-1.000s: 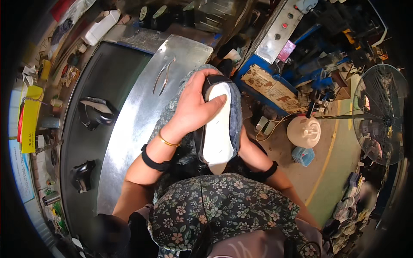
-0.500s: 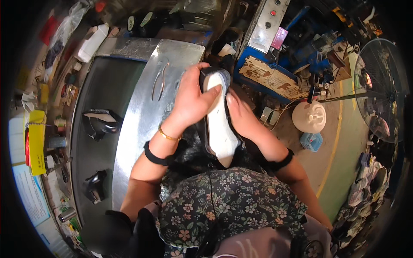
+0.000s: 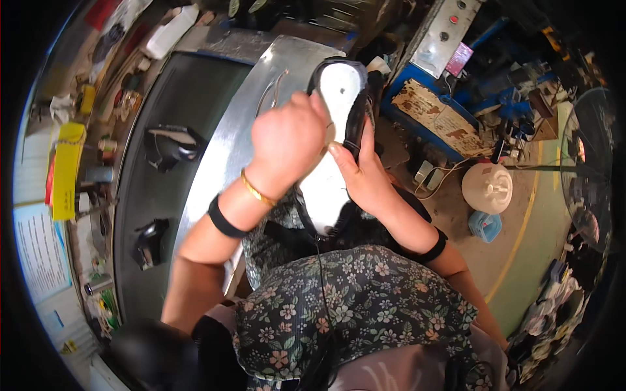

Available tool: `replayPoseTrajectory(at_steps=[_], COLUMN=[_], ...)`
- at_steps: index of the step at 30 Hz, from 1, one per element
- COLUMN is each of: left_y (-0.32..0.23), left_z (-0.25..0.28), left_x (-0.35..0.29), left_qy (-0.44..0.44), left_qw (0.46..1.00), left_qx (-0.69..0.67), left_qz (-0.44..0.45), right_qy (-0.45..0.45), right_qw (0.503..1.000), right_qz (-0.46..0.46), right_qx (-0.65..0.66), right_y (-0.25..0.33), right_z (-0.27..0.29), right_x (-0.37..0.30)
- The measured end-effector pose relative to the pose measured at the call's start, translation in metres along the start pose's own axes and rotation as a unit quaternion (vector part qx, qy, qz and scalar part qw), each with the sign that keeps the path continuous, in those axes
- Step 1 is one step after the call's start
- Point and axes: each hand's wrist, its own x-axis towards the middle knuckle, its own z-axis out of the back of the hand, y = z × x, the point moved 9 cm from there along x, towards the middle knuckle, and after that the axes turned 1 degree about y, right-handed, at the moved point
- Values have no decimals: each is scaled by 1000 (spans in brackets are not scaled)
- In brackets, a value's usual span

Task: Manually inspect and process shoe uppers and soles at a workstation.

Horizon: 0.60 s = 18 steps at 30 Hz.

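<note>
over the lap, left hand (image 3: pixel 287 140) hiding white-soled shoe (image 3: pixel 336 124), right hand (image 3: pixel 362 173) beneath

— How many shoes do you count?

— Three: one black shoe with a white sole (image 3: pixel 336 98) in the hands, and two black shoes on the conveyor, one (image 3: pixel 171 144) further and one (image 3: pixel 151 240) nearer.

— And the other things?

— One white plastic bottle (image 3: pixel 168 31), one yellow box (image 3: pixel 66 171), one standing fan (image 3: pixel 587 176), one gold bangle (image 3: pixel 255 189), two black wristbands.

Black shoe (image 3: pixel 339 130), white sole upward
</note>
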Motion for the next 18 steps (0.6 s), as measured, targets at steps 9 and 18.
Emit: replayPoseTrajectory(at_steps=[9, 18], left_y=[21, 22], left_z=[-23, -66], left_x=[-85, -96], left_qy=[142, 65], left_qw=[888, 606], left_qx=[-437, -743], left_qz=[22, 278], right_qy=[-60, 12], right_qw=[982, 991], right_qz=[122, 105], right_qx=[130, 80], right_y=[-6, 15], right_z=[-13, 0], right_x=[-19, -16])
